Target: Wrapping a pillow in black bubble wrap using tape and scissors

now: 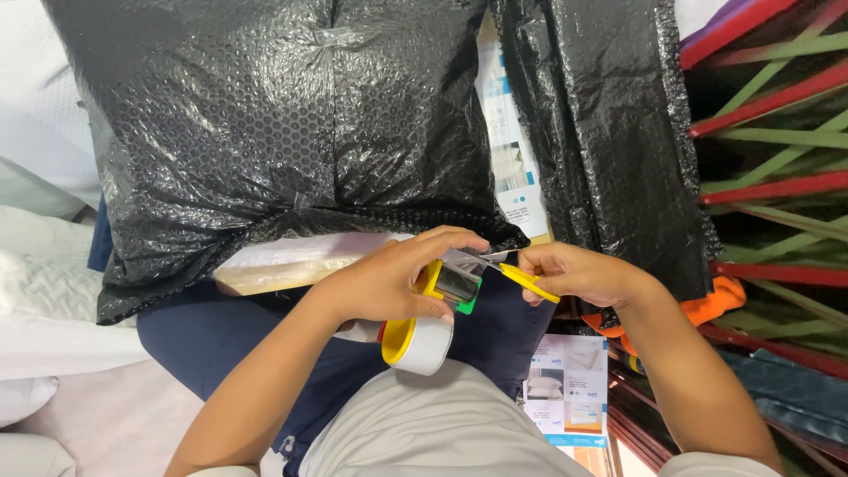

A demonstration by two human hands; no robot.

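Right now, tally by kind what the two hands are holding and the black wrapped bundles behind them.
Yellow-cored roll of clear packing tape on a dispenser, in the left hand: 1
Yellow-handled scissors, in the right hand: 1
Black bubble-wrap bundles, one large, one narrower: 2
Total: 4

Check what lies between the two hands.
Head view: a clear tape strip runs from the tape dispenser in the left hand to the right hand.

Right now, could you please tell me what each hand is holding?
Left hand: closed on the tape dispenser.
Right hand: closed on yellow scissors.
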